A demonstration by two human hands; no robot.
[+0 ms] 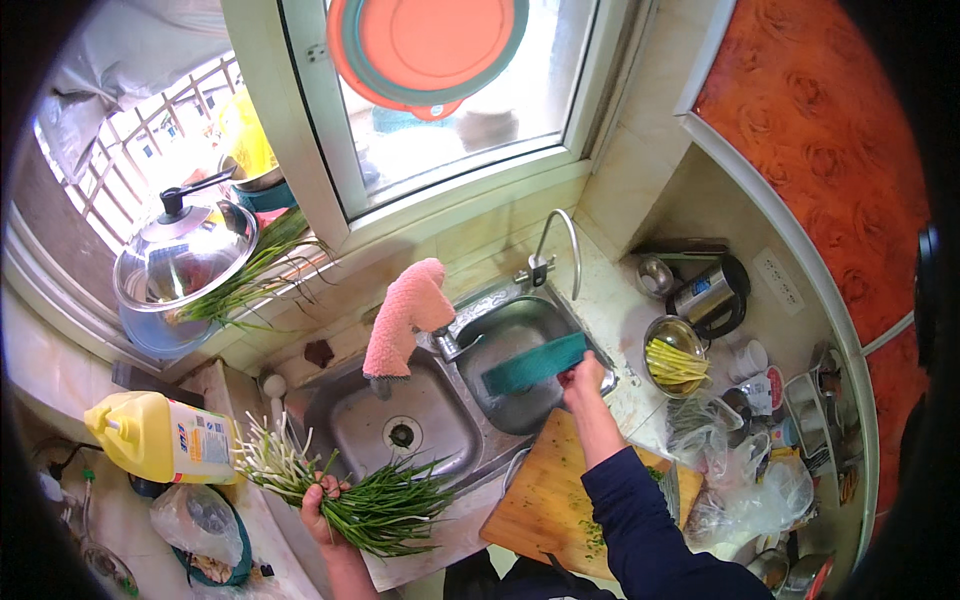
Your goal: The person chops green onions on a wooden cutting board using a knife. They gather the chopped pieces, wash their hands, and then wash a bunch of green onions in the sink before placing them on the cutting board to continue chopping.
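My left hand (321, 510) grips a bunch of thin green scallions or chives (390, 499) at the front edge of the sink. Their white ends point up and to the left, and the green tips spread rightward. My right hand (581, 381) holds a teal plastic basket (536, 364) by its rim, tilted on its side over the right sink basin (491, 322). Left of it lies the bare left basin (360, 420) with its drain. A wooden cutting board (532, 502) with chopped green bits is partly hidden by my right sleeve.
A pink towel (412, 315) covers the faucet. Right of the sink are a metal bowl of yellow vegetable strips (675, 367), an electric kettle (712, 296) and plastic bags (757, 491). A knife blade (667, 491) rests on the board. A yellow detergent jug (161, 439) stands left.
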